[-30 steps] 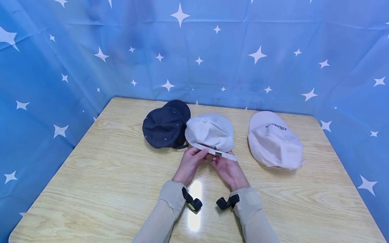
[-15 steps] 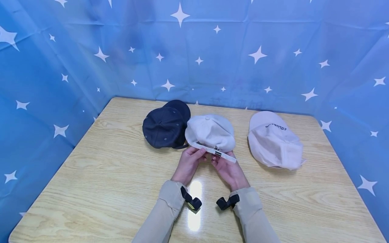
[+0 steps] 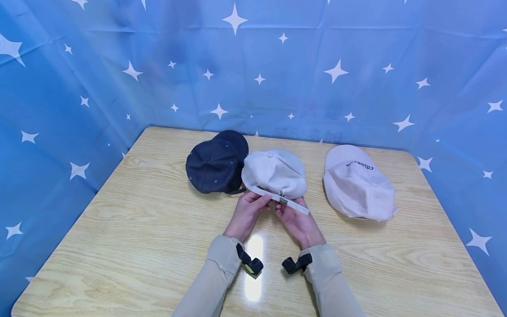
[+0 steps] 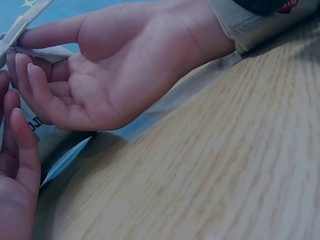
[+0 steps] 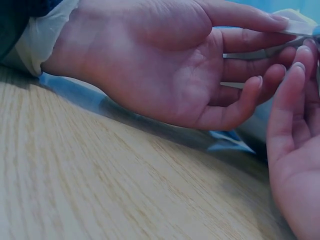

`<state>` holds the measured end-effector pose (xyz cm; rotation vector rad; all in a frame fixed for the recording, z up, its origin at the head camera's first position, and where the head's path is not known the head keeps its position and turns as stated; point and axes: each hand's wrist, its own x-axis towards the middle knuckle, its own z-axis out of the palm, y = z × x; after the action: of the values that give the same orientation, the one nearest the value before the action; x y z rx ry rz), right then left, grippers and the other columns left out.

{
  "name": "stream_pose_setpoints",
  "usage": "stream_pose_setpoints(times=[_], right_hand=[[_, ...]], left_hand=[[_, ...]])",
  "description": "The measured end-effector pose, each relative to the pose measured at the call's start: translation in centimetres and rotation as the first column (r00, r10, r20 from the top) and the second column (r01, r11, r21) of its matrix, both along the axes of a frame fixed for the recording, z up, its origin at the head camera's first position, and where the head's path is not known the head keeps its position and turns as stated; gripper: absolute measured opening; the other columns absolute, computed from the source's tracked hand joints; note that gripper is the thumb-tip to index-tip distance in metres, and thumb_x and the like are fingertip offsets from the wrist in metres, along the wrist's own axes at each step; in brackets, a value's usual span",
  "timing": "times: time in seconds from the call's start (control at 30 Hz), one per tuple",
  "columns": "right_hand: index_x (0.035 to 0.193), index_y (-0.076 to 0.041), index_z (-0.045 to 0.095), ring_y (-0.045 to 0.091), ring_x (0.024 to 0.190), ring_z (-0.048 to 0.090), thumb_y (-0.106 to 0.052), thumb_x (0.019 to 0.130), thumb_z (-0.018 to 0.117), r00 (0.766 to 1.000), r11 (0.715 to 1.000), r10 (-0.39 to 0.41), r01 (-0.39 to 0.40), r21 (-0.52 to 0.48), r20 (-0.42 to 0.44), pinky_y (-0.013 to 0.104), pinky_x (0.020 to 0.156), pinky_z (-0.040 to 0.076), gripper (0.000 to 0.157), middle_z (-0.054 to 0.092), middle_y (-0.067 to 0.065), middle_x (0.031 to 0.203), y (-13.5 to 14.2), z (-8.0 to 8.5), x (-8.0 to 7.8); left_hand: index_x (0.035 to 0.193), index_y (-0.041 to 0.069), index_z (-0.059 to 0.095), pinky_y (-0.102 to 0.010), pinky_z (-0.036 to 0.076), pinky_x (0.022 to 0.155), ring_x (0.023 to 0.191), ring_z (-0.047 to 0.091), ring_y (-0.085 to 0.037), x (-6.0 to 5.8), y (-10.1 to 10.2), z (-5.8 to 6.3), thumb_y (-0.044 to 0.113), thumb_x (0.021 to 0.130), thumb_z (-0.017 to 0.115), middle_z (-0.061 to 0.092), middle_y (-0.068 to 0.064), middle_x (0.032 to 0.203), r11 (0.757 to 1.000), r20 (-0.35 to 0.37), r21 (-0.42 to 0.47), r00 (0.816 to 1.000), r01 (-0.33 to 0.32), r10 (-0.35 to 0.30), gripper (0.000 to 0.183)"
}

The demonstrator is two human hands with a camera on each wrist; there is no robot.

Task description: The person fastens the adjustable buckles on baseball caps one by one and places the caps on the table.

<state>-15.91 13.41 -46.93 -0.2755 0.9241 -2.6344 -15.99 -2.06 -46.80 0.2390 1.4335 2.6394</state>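
Observation:
A pale grey-white cap point(image 3: 275, 171) sits at the middle of the table, its back strap point(image 3: 298, 207) turned toward me. That strap carries a small metal buckle point(image 3: 283, 200). My left hand point(image 3: 243, 218) pinches the left part of the strap, thumb on top. From the other side my right hand point(image 3: 298, 224) holds the strap's right part between thumb and fingers. In the right wrist view the right thumb presses a strap end point(image 5: 297, 27) against the index finger. The left wrist view has the left hand point(image 4: 125, 65) with its lower fingers curled; the cap's brim is hidden.
A navy cap point(image 3: 211, 165) lies just left of the white cap, touching or nearly so. Farther right is a pinkish-white cap point(image 3: 358, 185) with dark lettering. Behind the wooden table point(image 3: 138, 229) hangs a blue curtain point(image 3: 277, 97) with white stars.
The strap and buckle shift slightly in the fingers, and the white cap tilts a little. Both hands stay almost in place, holding on throughout.

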Motion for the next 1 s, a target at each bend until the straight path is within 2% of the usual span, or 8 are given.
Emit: stream_pose_setpoints(times=[0.2, 0.4, 0.5, 0.7, 0.87, 1.0], right_hand=[[0.099, -0.010, 0.052, 0.014, 0.079, 0.053, -0.005, 0.090, 0.048, 1.000, 1.000, 0.001, -0.001, 0.020, -0.003, 0.022, 0.071, 0.044, 0.010, 0.057, 0.004, 0.092, -0.01, 0.09, -0.05], [0.097, -0.012, 0.051, 0.013, 0.079, 0.054, -0.014, 0.083, 0.061, 1.000, 0.993, -0.007, 0.005, 0.115, 0.012, 0.021, 0.071, 0.044, 0.017, 0.058, 0.001, 0.090, -0.02, 0.22, -0.11], [0.096, -0.012, 0.051, 0.014, 0.079, 0.054, -0.015, 0.082, 0.062, 1.000, 0.992, -0.010, 0.007, 0.124, 0.023, 0.021, 0.071, 0.044, 0.018, 0.058, 0.001, 0.089, -0.04, 0.25, -0.12], [0.099, -0.013, 0.050, 0.012, 0.077, 0.054, -0.008, 0.090, 0.050, 1.000, 0.996, -0.005, 0.005, 0.092, 0.008, 0.021, 0.070, 0.044, 0.011, 0.058, 0.001, 0.091, -0.07, 0.26, -0.02], [0.101, -0.013, 0.051, 0.013, 0.079, 0.053, -0.002, 0.094, 0.037, 1.000, 0.998, 0.010, -0.009, 0.056, -0.015, 0.021, 0.071, 0.043, 0.019, 0.058, 0.002, 0.093, -0.01, 0.23, 0.06], [0.102, -0.013, 0.051, 0.013, 0.080, 0.054, -0.001, 0.095, 0.034, 0.999, 0.999, 0.020, -0.019, 0.040, -0.025, 0.021, 0.072, 0.043, 0.022, 0.058, 0.003, 0.095, 0.05, 0.13, 0.09]], left_hand=[[0.086, 0.011, 0.066, -0.028, 0.045, 0.070, 0.075, 0.056, -0.015, -0.02, 0.06, 0.00, 0.015, 0.079, 0.067, 0.061, -0.004, 0.079, 1.000, -0.003, -0.003, 1.000, 0.003, -0.003, 0.008], [0.086, 0.013, 0.067, -0.028, 0.046, 0.071, 0.077, 0.054, -0.017, -0.03, 0.13, -0.10, 0.016, 0.079, 0.068, 0.063, -0.002, 0.083, 0.999, 0.002, -0.035, 1.000, -0.004, 0.004, 0.008], [0.086, 0.013, 0.067, -0.028, 0.046, 0.072, 0.078, 0.054, -0.017, 0.01, 0.15, -0.07, 0.016, 0.079, 0.068, 0.063, -0.001, 0.085, 0.999, -0.001, -0.050, 1.000, -0.003, 0.003, 0.008], [0.086, 0.012, 0.066, -0.028, 0.047, 0.071, 0.076, 0.055, -0.015, 0.09, 0.20, -0.02, 0.018, 0.079, 0.068, 0.062, -0.002, 0.084, 0.999, -0.001, -0.044, 1.000, -0.001, 0.001, 0.009], [0.086, 0.011, 0.065, -0.028, 0.046, 0.070, 0.075, 0.055, -0.015, 0.04, 0.16, 0.06, 0.019, 0.080, 0.067, 0.061, -0.003, 0.081, 1.000, 0.005, -0.022, 1.000, 0.006, -0.006, 0.010], [0.086, 0.010, 0.064, -0.029, 0.045, 0.069, 0.075, 0.056, -0.016, 0.01, 0.08, 0.07, 0.019, 0.081, 0.066, 0.061, -0.004, 0.079, 1.000, 0.006, 0.001, 1.000, 0.013, -0.013, 0.011]])
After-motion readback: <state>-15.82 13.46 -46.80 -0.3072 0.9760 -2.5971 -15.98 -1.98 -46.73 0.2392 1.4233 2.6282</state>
